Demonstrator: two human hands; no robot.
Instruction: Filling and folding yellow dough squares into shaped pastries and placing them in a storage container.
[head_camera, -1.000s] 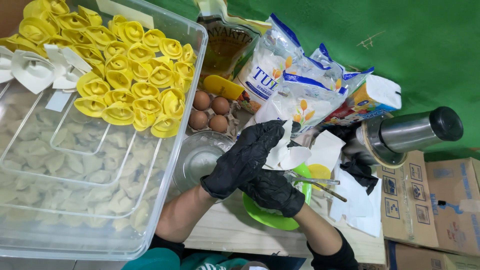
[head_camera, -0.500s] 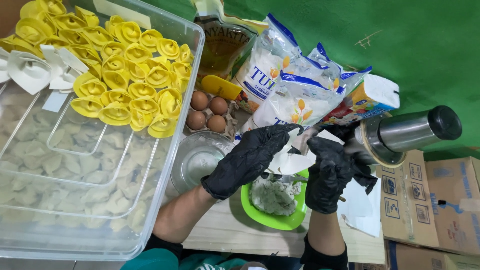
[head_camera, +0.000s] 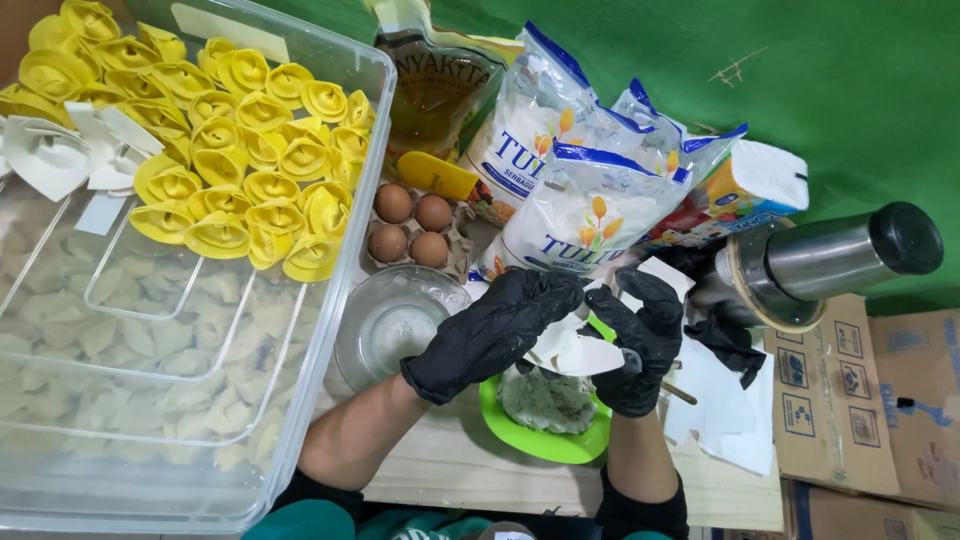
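Both hands wear thin black disposable gloves, slightly glossy and creased over the knuckles: the left hand is covered to the wrist, and so is the right hand. The forearms are bare above the glove cuffs. Dark sleeves are pushed up near the elbows, over a teal garment at the lower edge.
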